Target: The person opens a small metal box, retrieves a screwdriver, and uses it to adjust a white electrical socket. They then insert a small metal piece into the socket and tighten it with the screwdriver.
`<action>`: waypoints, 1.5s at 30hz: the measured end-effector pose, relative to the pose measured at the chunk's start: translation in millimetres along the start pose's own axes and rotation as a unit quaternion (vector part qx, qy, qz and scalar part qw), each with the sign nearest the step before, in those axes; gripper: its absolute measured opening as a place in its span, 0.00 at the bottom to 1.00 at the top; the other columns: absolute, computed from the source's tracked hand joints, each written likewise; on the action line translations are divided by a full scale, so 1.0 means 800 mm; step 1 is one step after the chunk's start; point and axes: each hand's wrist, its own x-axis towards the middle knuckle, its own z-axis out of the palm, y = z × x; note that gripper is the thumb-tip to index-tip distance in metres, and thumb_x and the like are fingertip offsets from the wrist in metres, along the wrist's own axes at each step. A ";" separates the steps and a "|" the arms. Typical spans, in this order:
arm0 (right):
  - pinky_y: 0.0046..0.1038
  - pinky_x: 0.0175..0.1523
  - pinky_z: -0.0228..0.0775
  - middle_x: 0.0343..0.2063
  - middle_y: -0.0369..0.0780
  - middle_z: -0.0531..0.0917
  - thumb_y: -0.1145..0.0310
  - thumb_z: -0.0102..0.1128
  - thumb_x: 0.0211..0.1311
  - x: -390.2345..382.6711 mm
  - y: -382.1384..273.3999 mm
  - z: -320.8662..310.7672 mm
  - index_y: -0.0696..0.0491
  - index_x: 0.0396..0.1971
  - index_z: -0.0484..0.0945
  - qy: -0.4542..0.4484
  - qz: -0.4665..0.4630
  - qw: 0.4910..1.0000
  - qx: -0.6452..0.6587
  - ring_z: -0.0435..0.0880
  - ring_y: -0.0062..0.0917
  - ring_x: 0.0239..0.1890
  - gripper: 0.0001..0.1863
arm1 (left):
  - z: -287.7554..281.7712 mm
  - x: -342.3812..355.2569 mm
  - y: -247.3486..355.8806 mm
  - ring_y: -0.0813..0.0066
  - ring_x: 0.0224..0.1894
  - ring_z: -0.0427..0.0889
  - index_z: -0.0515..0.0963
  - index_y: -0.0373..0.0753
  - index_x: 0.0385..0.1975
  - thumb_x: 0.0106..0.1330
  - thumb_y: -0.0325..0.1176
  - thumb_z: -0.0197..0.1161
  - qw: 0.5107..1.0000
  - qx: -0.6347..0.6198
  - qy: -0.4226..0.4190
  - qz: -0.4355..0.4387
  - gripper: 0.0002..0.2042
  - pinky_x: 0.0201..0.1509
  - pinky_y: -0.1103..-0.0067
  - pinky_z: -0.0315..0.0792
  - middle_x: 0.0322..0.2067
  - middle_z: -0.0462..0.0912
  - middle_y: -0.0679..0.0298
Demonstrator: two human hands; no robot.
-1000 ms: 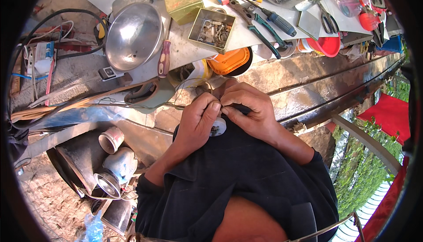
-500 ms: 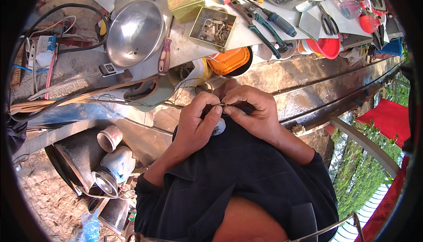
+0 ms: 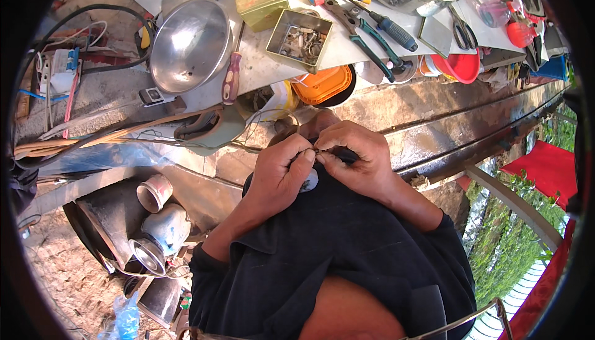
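Observation:
My left hand [image 3: 280, 173] and my right hand [image 3: 356, 159] meet in front of my dark shirt, thumb and forefinger of each pinched, the fingertips almost touching. A thin wire [image 3: 251, 148] comes in from the left and goes behind my left fingers. Between the two pinches shows a tiny bit of it; its end is covered by the fingertips. Just below my left thumb a pale, rounded object [image 3: 310, 181] shows in part, lying against the shirt; its kind is unclear.
On the white table ahead are a metal bowl [image 3: 189, 46], a screwdriver [image 3: 232, 80], a square tin [image 3: 299, 39] of small parts, pliers [image 3: 373, 47] and scissors [image 3: 462, 31]. An orange container [image 3: 323, 86] stands below its edge. Cables [image 3: 111, 137] stretch left; metal pots [image 3: 167, 231] lie lower left.
My left hand has shifted slightly right and its fingertips have closed up to my right ones. The dark bit of wire between them shows less now. The table things stay put.

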 end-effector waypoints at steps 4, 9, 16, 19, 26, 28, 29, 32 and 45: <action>0.27 0.43 0.81 0.38 0.41 0.88 0.85 0.73 0.55 -0.003 0.002 -0.002 0.57 0.38 0.83 0.004 0.024 0.999 0.031 0.89 0.26 0.39 0.12 | 0.002 0.002 -0.004 0.81 0.27 0.74 0.76 0.34 0.37 0.78 0.32 0.58 1.000 -0.010 -0.006 0.008 0.08 0.33 0.79 0.71 0.27 0.76 0.64; 0.32 0.45 0.75 0.35 0.38 0.88 0.80 0.77 0.52 -0.004 0.005 0.003 0.53 0.37 0.83 0.013 0.016 0.999 0.041 0.86 0.33 0.39 0.13 | 0.003 -0.001 -0.008 0.85 0.32 0.69 0.73 0.36 0.41 0.81 0.35 0.55 0.999 -0.033 -0.015 0.006 0.09 0.37 0.83 0.67 0.29 0.73 0.72; 0.29 0.43 0.79 0.37 0.40 0.86 0.82 0.76 0.57 -0.003 0.005 -0.001 0.56 0.40 0.85 -0.021 -0.002 1.000 0.000 0.88 0.29 0.40 0.12 | 0.004 0.001 -0.009 0.76 0.32 0.74 0.75 0.34 0.38 0.81 0.33 0.55 1.000 -0.020 -0.006 -0.009 0.10 0.38 0.77 0.71 0.29 0.75 0.63; 0.29 0.43 0.79 0.37 0.39 0.86 0.80 0.77 0.57 -0.003 0.004 0.000 0.56 0.40 0.85 0.006 -0.015 1.000 -0.024 0.88 0.29 0.40 0.12 | 0.005 0.002 -0.008 0.77 0.31 0.73 0.75 0.34 0.38 0.81 0.33 0.54 1.000 -0.026 -0.001 -0.014 0.10 0.38 0.77 0.70 0.29 0.75 0.64; 0.32 0.46 0.76 0.38 0.38 0.87 0.78 0.77 0.53 -0.007 0.004 0.001 0.54 0.40 0.88 0.005 0.012 1.000 0.002 0.84 0.33 0.40 0.13 | 0.008 0.000 -0.014 0.82 0.32 0.71 0.75 0.35 0.39 0.82 0.34 0.54 0.998 -0.050 0.020 -0.012 0.10 0.38 0.80 0.70 0.30 0.75 0.67; 0.33 0.46 0.76 0.38 0.39 0.87 0.78 0.77 0.53 -0.007 0.005 0.000 0.54 0.40 0.88 0.004 0.014 1.000 0.002 0.85 0.34 0.41 0.13 | 0.007 0.000 -0.017 0.84 0.32 0.71 0.76 0.35 0.41 0.81 0.34 0.56 0.997 -0.070 0.023 -0.016 0.08 0.37 0.81 0.69 0.30 0.75 0.68; 0.30 0.46 0.78 0.38 0.39 0.87 0.79 0.75 0.56 -0.007 0.006 -0.001 0.56 0.42 0.88 -0.001 0.034 0.999 0.041 0.86 0.30 0.40 0.12 | 0.008 -0.001 -0.018 0.85 0.31 0.71 0.76 0.35 0.42 0.79 0.33 0.58 0.996 -0.085 0.029 -0.018 0.07 0.36 0.81 0.69 0.29 0.76 0.69; 0.24 0.44 0.80 0.39 0.40 0.86 0.81 0.71 0.65 -0.009 0.006 -0.001 0.60 0.45 0.85 -0.009 0.121 0.978 0.173 0.87 0.22 0.39 0.10 | 0.010 -0.002 -0.019 0.88 0.28 0.69 0.78 0.35 0.46 0.74 0.29 0.64 0.992 -0.115 0.046 -0.031 0.07 0.33 0.84 0.67 0.28 0.77 0.72; 0.23 0.45 0.80 0.37 0.39 0.87 0.79 0.71 0.66 -0.005 0.012 -0.006 0.59 0.39 0.82 -0.025 0.225 0.908 0.354 0.86 0.18 0.37 0.06 | 0.008 0.000 -0.008 0.93 0.26 0.68 0.83 0.36 0.44 0.63 0.20 0.72 0.997 0.008 0.072 0.035 0.11 0.28 0.88 0.62 0.30 0.79 0.73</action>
